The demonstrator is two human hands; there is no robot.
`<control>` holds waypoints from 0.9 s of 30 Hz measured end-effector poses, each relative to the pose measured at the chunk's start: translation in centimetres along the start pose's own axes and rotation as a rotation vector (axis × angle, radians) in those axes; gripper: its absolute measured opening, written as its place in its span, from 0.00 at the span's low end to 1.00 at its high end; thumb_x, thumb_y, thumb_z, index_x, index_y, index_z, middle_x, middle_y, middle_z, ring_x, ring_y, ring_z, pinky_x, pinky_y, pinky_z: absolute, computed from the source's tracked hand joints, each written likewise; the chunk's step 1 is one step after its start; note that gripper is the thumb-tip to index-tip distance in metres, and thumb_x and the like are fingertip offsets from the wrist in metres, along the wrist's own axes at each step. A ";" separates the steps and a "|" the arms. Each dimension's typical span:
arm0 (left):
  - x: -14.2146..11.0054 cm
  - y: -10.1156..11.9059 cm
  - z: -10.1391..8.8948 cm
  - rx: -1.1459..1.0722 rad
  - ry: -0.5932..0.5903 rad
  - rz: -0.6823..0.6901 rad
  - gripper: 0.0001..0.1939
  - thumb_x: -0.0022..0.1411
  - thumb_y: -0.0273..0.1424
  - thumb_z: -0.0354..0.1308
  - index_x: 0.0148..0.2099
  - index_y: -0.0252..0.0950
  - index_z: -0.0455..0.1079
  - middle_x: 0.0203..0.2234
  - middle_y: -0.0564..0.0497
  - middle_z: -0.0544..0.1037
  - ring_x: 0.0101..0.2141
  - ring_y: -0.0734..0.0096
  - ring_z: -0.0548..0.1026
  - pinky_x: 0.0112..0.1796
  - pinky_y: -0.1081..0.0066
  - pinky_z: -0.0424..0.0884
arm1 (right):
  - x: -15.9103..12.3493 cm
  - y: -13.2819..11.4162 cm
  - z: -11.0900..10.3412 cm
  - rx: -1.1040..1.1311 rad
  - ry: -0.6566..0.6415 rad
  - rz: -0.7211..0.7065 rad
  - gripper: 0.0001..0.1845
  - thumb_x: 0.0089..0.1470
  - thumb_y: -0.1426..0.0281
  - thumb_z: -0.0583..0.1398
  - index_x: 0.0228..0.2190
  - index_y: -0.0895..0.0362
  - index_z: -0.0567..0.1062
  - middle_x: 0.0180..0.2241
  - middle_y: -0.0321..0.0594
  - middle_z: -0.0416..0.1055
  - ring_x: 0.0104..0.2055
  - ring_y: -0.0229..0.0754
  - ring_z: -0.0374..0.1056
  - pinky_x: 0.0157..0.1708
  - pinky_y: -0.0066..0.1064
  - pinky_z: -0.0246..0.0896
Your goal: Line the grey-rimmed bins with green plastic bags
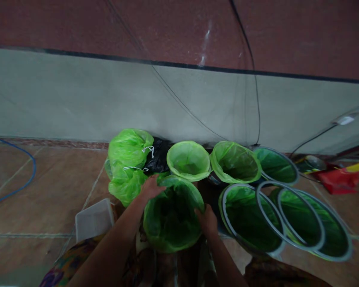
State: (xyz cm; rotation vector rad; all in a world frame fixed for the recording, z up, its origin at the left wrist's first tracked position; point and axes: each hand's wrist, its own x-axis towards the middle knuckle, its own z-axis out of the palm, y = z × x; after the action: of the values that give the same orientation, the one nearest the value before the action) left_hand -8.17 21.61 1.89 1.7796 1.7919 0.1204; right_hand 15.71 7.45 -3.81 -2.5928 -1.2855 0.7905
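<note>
Where tiled floor (48, 187) meets grey wall (77, 95), both hands grip the green bin liner (170, 217)

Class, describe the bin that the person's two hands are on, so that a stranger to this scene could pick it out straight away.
Start at the grey wall and find the cluster of green-lined bins on the tiled floor below it. The bin is the one nearest the person, in front of the others. Unlike its neighbours, it has the left hand and the right hand on the rim of its green bag.
</note>
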 end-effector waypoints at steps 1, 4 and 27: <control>0.3 0.2 0.1 0.003 0.016 0.013 0.35 0.61 0.39 0.66 0.66 0.32 0.65 0.61 0.33 0.75 0.59 0.47 0.75 0.56 0.57 0.71 | -0.1 0.0 -0.4 0.026 0.039 -0.008 0.32 0.61 0.61 0.62 0.59 0.69 0.68 0.51 0.60 0.77 0.53 0.56 0.76 0.46 0.36 0.67; 1.0 1.4 0.5 0.038 0.039 0.055 0.28 0.68 0.38 0.58 0.66 0.33 0.66 0.62 0.37 0.75 0.61 0.54 0.74 0.59 0.62 0.69 | 1.0 -1.2 -2.3 0.092 0.199 -0.128 0.34 0.61 0.60 0.62 0.61 0.68 0.68 0.56 0.62 0.74 0.58 0.57 0.72 0.54 0.39 0.65; -1.3 -0.6 1.6 0.570 0.087 0.655 0.15 0.67 0.21 0.51 0.43 0.38 0.78 0.42 0.42 0.81 0.49 0.55 0.75 0.62 0.50 0.58 | 5.7 -4.6 -1.8 -0.123 -0.138 -0.304 0.17 0.67 0.71 0.53 0.53 0.60 0.74 0.44 0.49 0.81 0.47 0.48 0.76 0.44 0.31 0.62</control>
State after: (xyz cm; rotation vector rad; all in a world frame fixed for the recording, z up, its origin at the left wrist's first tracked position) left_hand -8.05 19.83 0.75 2.7606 1.2963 -0.0658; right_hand 16.27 14.96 -2.89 -2.3786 -1.7658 0.8685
